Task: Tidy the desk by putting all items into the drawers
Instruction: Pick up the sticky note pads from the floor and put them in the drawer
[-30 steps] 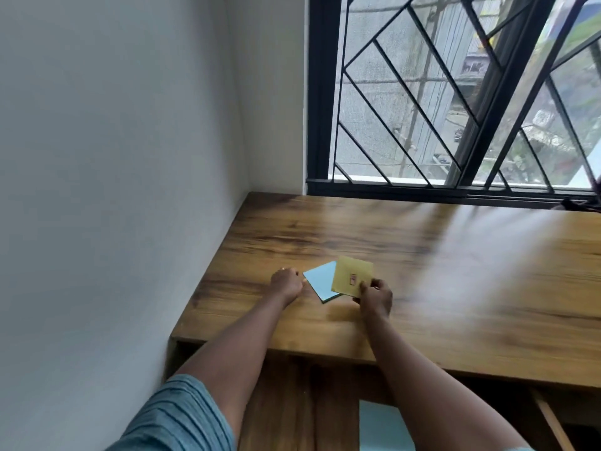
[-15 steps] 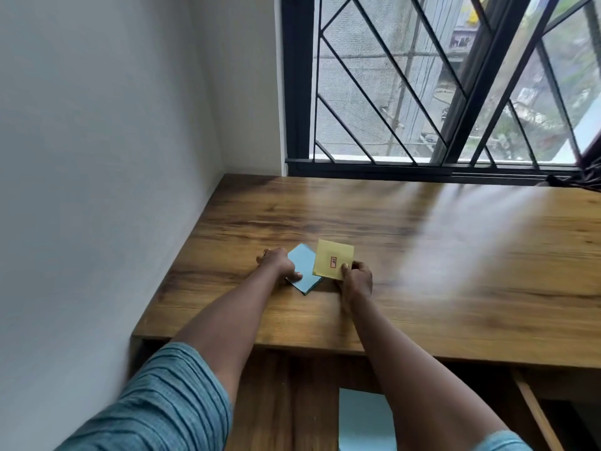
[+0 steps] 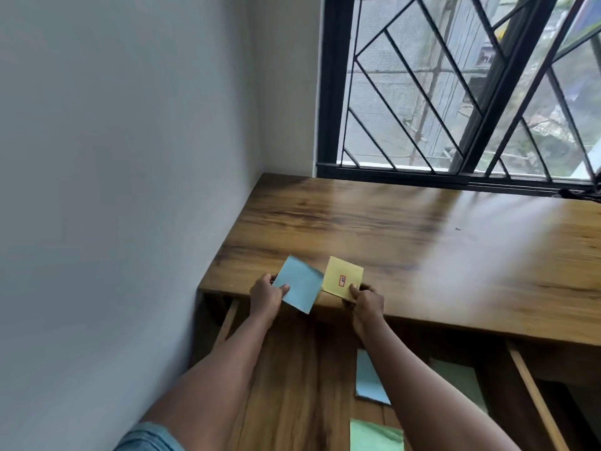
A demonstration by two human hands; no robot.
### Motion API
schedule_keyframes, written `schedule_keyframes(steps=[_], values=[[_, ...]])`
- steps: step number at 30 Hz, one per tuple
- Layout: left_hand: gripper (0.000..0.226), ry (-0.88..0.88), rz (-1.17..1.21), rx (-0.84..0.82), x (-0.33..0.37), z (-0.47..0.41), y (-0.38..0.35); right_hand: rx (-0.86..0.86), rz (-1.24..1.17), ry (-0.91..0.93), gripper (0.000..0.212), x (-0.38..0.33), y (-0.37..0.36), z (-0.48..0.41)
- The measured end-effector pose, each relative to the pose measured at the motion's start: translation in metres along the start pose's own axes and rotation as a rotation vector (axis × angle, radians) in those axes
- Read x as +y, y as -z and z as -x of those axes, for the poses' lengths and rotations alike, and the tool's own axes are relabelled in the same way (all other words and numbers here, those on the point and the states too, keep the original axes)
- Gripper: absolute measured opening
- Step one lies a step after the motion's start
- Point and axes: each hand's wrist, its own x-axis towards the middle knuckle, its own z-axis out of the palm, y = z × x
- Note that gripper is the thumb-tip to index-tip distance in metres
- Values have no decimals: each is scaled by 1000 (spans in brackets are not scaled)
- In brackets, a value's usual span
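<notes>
Blue paper square [image 3: 300,283] is lifted at the near left edge of the wooden surface [image 3: 422,239], with the fingers of the left hand [image 3: 266,296] pinching it. Just right of it, the right hand [image 3: 367,304] pinches a yellow paper square [image 3: 341,276] with a red mark. In the open drawer [image 3: 292,385] below lie a blue sheet [image 3: 369,382] and a green sheet [image 3: 374,434]. A barred window [image 3: 455,92] stands at the far side.

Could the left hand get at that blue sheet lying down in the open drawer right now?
Probably not straight away: the left hand grips a blue square, and the right forearm crosses over part of the blue sheet in the drawer.
</notes>
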Motion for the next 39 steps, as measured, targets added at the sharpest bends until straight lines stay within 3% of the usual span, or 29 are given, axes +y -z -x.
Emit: schedule_keyframes(steps=[5,8,12,18,25,32,39], values=[[40,-8,53,-17,-64,57,18,0,97,-18,17,41,20,54],[42,57,33,4,-108,92,20,40,292,-107,9,81,41,66],[51,184,4,74,-153,115,21,120,473,-249,25,120,62,93],[48,256,-176,46,-175,116,15,167,698,-302,20,138,73,126],[76,272,-536,-38,-178,134,2,155,1001,-207,23,151,62,140],[78,245,-672,-90,-194,146,2,122,1245,-115,30,162,62,159],[76,208,-719,-114,-203,151,4,81,1316,-43,27,163,64,164]])
